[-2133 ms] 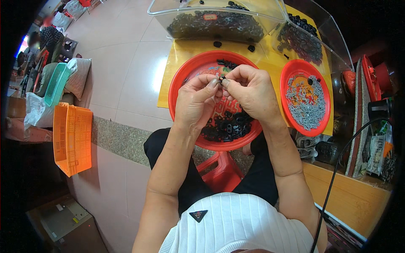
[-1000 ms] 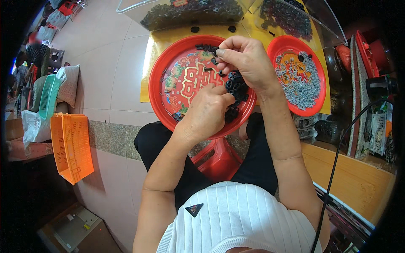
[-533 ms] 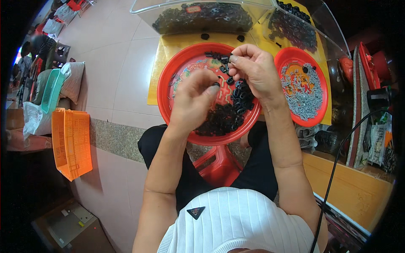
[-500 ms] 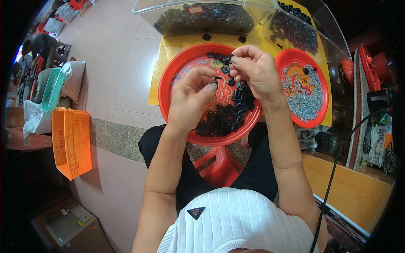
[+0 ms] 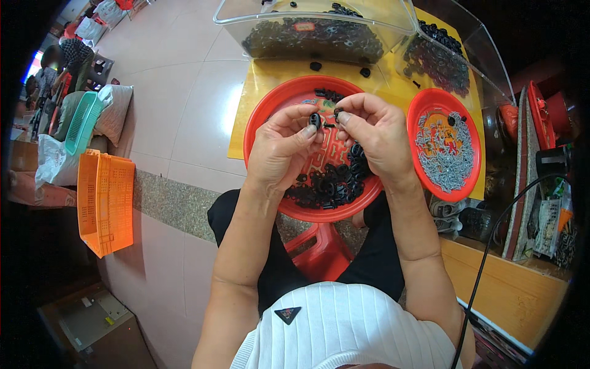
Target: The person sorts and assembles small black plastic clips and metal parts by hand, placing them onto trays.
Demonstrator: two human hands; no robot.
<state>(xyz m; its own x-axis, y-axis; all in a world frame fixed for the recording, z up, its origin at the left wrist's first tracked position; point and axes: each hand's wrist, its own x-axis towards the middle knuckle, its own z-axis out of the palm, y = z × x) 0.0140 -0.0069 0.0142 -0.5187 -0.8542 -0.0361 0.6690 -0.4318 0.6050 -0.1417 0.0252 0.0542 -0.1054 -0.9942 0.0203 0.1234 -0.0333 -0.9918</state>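
A yellow worktop (image 5: 258,80) spreads in front of the person. A clear plastic box (image 5: 236,31) stands along its far side, holding many dark pieces, and a second clear box (image 5: 485,55) on the right holds more. Nearer the person is a large round red tray (image 5: 326,214) with a patterned base; a smaller red tray (image 5: 452,195) sits to its right. The left hand (image 5: 283,141) and right hand (image 5: 378,132) are raised over the large tray, just apart. Below them, a heap of black parts (image 5: 335,184) covers its near and right side. The left grip pinches a black oval piece (image 5: 315,120) between thumb and fingers. The right grip is closed on a smaller dark piece (image 5: 338,113), partly hidden by the fingertips. Smallest are the silver screws (image 5: 445,166), spread thickly in the smaller tray.
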